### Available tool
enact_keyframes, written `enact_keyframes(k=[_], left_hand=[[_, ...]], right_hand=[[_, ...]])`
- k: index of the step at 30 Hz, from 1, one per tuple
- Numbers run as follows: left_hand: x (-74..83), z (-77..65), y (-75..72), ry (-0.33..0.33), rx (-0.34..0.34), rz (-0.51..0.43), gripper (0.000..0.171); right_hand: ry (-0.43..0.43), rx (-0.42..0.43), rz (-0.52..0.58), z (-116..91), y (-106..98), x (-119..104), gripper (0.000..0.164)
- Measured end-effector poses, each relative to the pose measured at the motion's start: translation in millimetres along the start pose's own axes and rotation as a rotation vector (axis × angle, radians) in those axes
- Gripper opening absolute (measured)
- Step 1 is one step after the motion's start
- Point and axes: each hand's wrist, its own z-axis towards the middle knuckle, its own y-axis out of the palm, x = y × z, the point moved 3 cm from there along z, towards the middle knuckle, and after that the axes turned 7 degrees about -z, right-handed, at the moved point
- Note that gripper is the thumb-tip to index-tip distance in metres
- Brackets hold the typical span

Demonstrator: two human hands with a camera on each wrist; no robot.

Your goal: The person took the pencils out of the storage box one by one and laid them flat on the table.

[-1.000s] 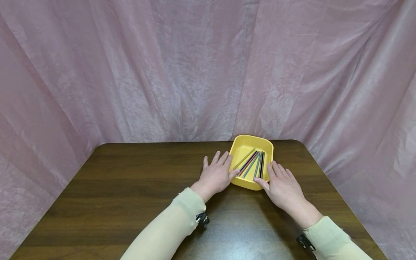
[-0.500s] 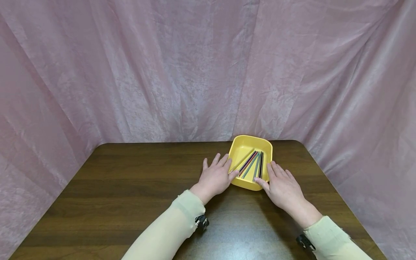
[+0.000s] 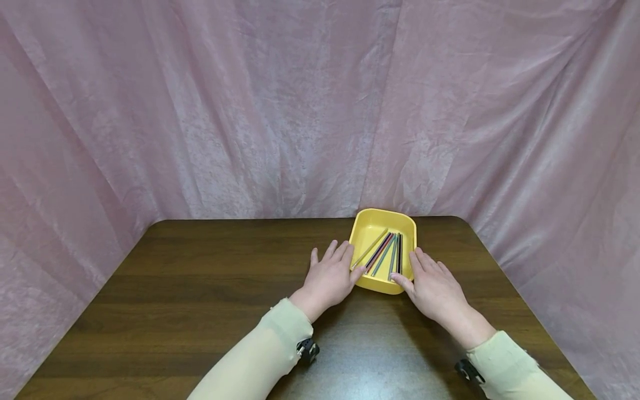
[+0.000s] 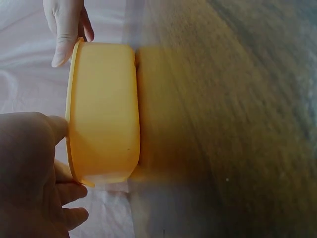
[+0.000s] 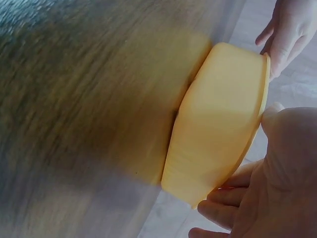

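A yellow plastic tray [image 3: 383, 288] with rounded corners stands on the table, a little turned. Several slim coloured pencils [image 3: 383, 256] lie fanned out in it, gold, red, teal and black among them. At its left side my left hand [image 3: 328, 276] rests straight fingers against the wall, its thumb over the near-left rim. My right hand [image 3: 436, 284] touches the right wall with extended fingers, thumb at the near-right rim. The left wrist view shows the tray's near wall [image 4: 105, 109] between both hands; the right wrist view shows that wall [image 5: 218, 116] too.
The dark brown wooden table [image 3: 200, 289] has rounded far corners. Right behind its far edge hangs a pink curtain [image 3: 280, 111], which also runs along both sides. The tray's far end lies close to that edge.
The tray with its pencils has slid slightly left and toward the person. The left hand has shifted left and nearer with it; the right hand has hardly moved.
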Motion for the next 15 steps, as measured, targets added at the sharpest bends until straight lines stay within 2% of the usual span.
enact_keyframes(k=[15], left_hand=[[-4.6, -10.8, -0.2, -0.012, 0.018, -0.011, 0.075]], right_hand=[[-0.055, -0.009, 0.066, 6.3, -2.5, -1.7, 0.085]])
